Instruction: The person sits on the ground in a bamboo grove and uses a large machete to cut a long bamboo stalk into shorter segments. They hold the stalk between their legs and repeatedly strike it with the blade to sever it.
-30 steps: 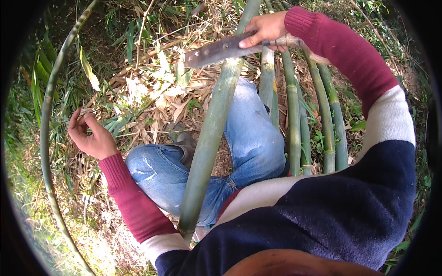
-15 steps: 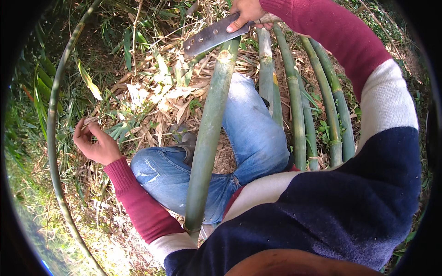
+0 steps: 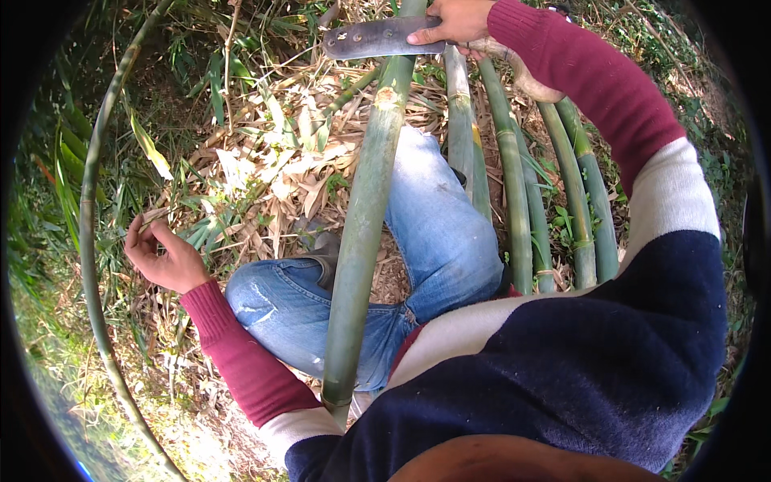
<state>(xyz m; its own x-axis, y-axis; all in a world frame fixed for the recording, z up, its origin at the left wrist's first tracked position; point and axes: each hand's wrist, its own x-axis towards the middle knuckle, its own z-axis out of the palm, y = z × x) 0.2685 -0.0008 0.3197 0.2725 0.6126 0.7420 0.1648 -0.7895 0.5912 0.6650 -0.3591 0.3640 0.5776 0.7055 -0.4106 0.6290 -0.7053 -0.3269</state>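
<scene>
Right on top of the thick bamboo pole (image 3: pixel 365 217), running lengthwise away over the lap, the right hand (image 3: pixel 451 20) grips a machete (image 3: pixel 377 38) laid crosswise; left hand (image 3: pixel 161 259) off leftward, fingers loosely curled, empty-looking.

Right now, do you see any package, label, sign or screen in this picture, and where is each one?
None in view. There are only the broad knife blade under the right hand, the thick bamboo pole between the knees, and dry leaves near the left hand.
</scene>
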